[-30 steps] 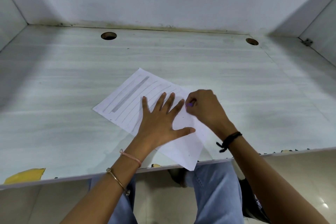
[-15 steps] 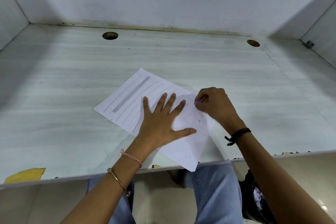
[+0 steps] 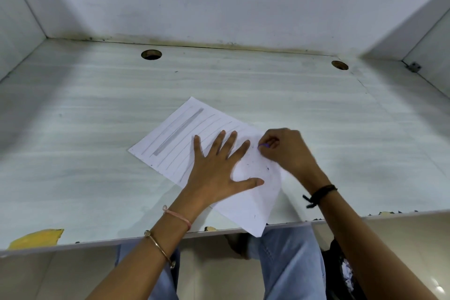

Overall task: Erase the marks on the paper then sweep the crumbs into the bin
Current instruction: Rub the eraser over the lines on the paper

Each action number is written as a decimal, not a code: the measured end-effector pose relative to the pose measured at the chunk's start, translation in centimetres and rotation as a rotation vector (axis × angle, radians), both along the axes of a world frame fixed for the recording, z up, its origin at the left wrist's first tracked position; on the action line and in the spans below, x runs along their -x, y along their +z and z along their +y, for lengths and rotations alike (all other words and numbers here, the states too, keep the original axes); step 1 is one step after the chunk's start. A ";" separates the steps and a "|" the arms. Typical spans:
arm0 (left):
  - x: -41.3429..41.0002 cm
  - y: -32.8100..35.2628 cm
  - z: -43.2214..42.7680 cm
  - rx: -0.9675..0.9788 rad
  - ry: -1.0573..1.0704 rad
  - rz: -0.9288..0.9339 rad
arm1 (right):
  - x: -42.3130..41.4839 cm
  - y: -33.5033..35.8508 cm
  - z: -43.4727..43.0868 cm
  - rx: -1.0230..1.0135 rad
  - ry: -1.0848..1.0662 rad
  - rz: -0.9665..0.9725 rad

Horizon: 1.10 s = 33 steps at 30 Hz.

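One pale wood-grain desk [image 3: 97, 153] carries the sheet of paper [image 3: 253, 212], which lies skewed with its near corner hanging past the desk's front edge and grey pencil lines [image 3: 180, 129] covering its far half. Both hands are on the paper: the left hand [image 3: 214, 173] lies flat at its middle, fingers spread and straight, pressing it down, while the right hand [image 3: 287, 151] curls at the paper's right edge, pinching a small purple eraser [image 3: 264, 145] against the sheet. Dark eraser crumbs [image 3: 268, 168] lie scattered on the paper's near, blank half, between the two hands.
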State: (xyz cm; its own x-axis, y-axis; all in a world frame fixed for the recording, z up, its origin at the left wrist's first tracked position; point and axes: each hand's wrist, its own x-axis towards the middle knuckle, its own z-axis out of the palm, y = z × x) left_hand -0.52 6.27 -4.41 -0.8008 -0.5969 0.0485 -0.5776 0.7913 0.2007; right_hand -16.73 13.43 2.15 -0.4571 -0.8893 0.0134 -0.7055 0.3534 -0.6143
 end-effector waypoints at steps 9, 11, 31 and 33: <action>0.0 0.1 0.0 -0.003 -0.002 -0.006 | -0.2 -1.0 0.2 0.068 -0.004 0.043; -0.1 0.2 0.1 0.001 -0.003 -0.014 | 1.9 -0.8 0.0 0.081 -0.138 -0.004; 4.0 0.0 -0.5 0.013 -0.017 0.026 | 1.5 -0.5 0.4 0.064 -0.039 -0.064; 3.9 0.0 -0.5 0.030 -0.012 0.038 | 2.8 -0.1 -0.2 0.036 -0.107 0.004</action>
State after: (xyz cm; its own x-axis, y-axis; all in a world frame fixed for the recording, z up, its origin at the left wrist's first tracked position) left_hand -4.45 5.76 -4.45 -0.8050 -0.5854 0.0965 -0.5607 0.8039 0.1985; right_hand -19.49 13.27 2.06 -0.5497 -0.8340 0.0470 -0.6673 0.4046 -0.6252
